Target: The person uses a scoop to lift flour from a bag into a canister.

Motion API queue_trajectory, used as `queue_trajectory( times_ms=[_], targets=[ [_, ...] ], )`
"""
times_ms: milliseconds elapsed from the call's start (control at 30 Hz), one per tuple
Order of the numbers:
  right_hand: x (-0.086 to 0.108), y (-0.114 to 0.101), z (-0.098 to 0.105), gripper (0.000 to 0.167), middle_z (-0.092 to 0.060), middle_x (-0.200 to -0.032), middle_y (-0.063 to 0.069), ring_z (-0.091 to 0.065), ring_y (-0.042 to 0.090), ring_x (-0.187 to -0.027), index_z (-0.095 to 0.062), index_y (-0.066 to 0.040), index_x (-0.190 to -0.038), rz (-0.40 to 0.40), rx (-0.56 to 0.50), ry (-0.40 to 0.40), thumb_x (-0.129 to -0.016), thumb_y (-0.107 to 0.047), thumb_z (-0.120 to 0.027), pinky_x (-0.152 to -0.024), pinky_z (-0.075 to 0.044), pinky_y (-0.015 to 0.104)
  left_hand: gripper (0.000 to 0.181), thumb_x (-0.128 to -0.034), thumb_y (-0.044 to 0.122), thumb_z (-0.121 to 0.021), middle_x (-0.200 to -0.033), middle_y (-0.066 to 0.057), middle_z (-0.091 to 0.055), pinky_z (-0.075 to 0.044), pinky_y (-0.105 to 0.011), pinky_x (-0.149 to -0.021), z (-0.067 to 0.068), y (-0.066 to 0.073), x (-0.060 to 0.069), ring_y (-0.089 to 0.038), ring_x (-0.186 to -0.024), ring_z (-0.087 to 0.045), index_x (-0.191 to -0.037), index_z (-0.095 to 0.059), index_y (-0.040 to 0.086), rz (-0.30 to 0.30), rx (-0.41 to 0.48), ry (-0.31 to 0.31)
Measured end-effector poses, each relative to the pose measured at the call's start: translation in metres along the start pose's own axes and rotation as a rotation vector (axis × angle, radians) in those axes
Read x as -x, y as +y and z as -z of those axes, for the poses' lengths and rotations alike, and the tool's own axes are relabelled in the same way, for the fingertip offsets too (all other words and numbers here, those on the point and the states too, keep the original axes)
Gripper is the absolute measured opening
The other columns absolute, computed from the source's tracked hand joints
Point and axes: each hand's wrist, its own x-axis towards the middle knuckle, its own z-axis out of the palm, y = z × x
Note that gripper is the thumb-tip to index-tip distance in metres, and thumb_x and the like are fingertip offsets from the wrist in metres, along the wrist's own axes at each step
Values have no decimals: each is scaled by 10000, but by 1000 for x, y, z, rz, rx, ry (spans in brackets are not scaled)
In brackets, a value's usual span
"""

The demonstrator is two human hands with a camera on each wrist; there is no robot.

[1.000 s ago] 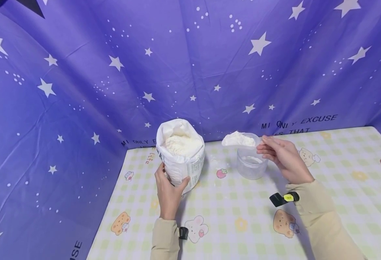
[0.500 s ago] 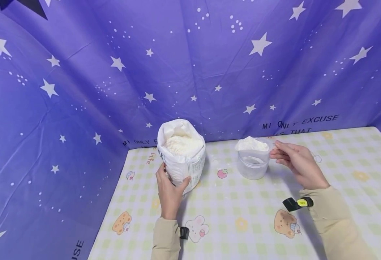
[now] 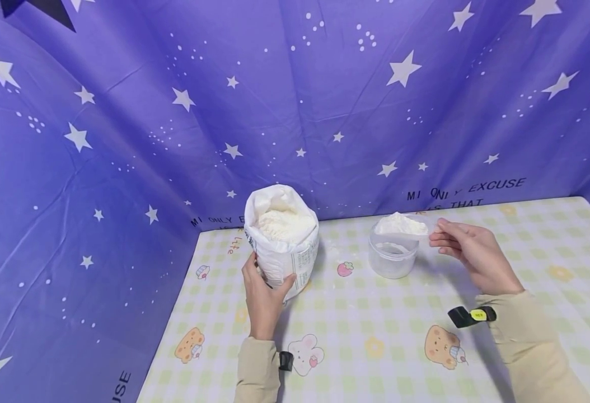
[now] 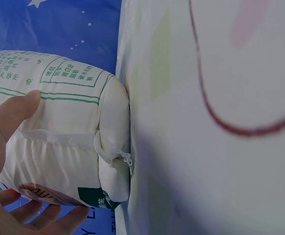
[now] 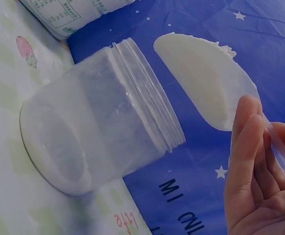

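A white bag [image 3: 295,257] full of white powder stands with its top open. My left hand [image 3: 265,296] grips its lower front, thumb on the near side; in the left wrist view the hand [image 4: 15,147] lies round the bag [image 4: 69,117]. My right hand [image 3: 473,254] pinches the handle of a clear scoop heaped with white powder [image 3: 401,224]. The scoop [image 5: 206,78] is held over the mouth of a clear round jar [image 3: 392,263], not touching it in the right wrist view, where the jar [image 5: 98,117] stands beside the right hand [image 5: 264,171].
A checked cloth with cartoon prints [image 3: 355,313] covers the table. Behind it and at the left hangs a purple-blue curtain with white stars [image 3: 295,112]. A little white powder is scattered on the cloth between bag and jar.
The right hand has moved right and slightly nearer, bringing the loaded scoop from the jar's upper left to over its mouth. The left hand keeps its grip on the bag.
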Motion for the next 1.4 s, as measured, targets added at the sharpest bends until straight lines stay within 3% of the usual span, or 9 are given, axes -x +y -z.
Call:
queue_trajectory(
  times_ms=[167,433,733,933,1067,1400],
  targets=[
    [0,-2,4,176,-759,-887,10,-724,106,-805,-768,-120,-959,3,18,7,-987,-202,-615,-743,-588,214,1007,-689,286,-911,-1354,-178,-453,-456,-482,-1062,0,0,1,-326,-1261,-493,-1473,-329,42,-5,4,0],
    [0,-6,8,173,-762,-846,-13,-721,83,-779,-765,-140,-935,42,145,26,-988,-212,-617,-742,-581,195,1000,-691,283,-907,-1348,-176,-454,-453,-492,-1061,0,0,1,-327,-1263,-493,-1471,-329,45,0,7,-2],
    [-1,-11,10,177,-760,-824,-34,-714,59,-768,-753,-147,-947,11,298,66,-972,-282,-640,-701,-584,211,1004,-685,288,-911,-1337,-171,-458,-460,-493,-1046,-1,-1,0,-320,-1248,-500,-1468,-334,37,-12,-9,11],
    [-2,-15,9,199,-753,-813,-58,-706,56,-753,-744,-155,-955,34,417,70,-988,-300,-611,-668,-578,208,1006,-691,290,-907,-1348,-168,-452,-457,-491,-1051,0,0,1,-318,-1257,-495,-1476,-326,47,4,-4,-2],
    [-4,-17,8,242,-744,-802,-83,-702,50,-749,-726,-115,-978,62,525,74,-1006,-305,-578,-654,-573,206,1009,-697,295,-905,-1356,-165,-447,-455,-487,-1056,0,0,0,-314,-1265,-491,-1482,-321,53,15,2,-12],
    [-6,-25,-3,471,-737,-780,-105,-706,55,-731,-635,73,-1106,51,667,100,-1002,-381,-565,-638,-572,238,1006,-701,298,-900,-1375,-161,-438,-449,-475,-1070,1,-1,0,-309,-1286,-479,-1486,-317,62,26,7,-19]
  ],
)
